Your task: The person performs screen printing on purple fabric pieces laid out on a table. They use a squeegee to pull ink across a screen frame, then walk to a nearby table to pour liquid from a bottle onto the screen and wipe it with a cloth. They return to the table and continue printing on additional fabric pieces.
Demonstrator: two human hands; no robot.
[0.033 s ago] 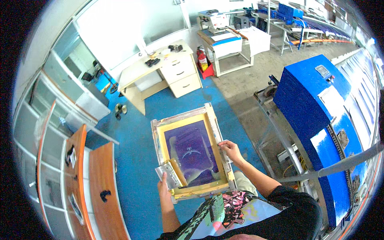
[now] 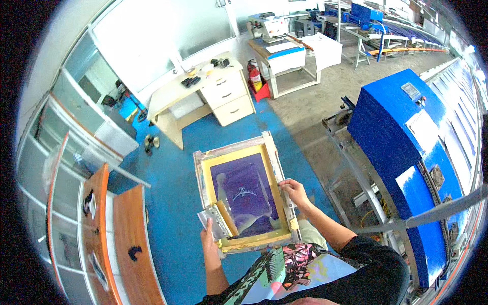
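Note:
In front of my body I hold a screen-printing frame (image 2: 233, 247) with pale, worn sides and yellow tape around its inner edge. Its purple mesh (image 2: 246, 175) bears a light curved emblem and paler smeared patches. My right hand (image 2: 295, 193) is closed on the frame's right side, thumb and fingers on the rail. At the lower left corner, my left hand (image 2: 208, 237) is closed on a squeegee (image 2: 217, 222) with a flat silvery back and a yellow-brown strip, which lies over the frame's edge. The left fingers are partly hidden beneath, so I cannot tell whether they also grip the frame.
Orange-brown curved wooden furniture (image 2: 131, 231) stands on the left. Ahead are a cream desk (image 2: 231, 91), a red fire extinguisher (image 2: 255, 79) and a work table with a machine (image 2: 274, 30). A large blue machine (image 2: 378, 122) is close on the right, with a grey bar (image 2: 432, 216) crossing nearby.
The surroundings have shifted slightly leftward in view. Both hands, the frame and the squeegee keep nearly the same places.

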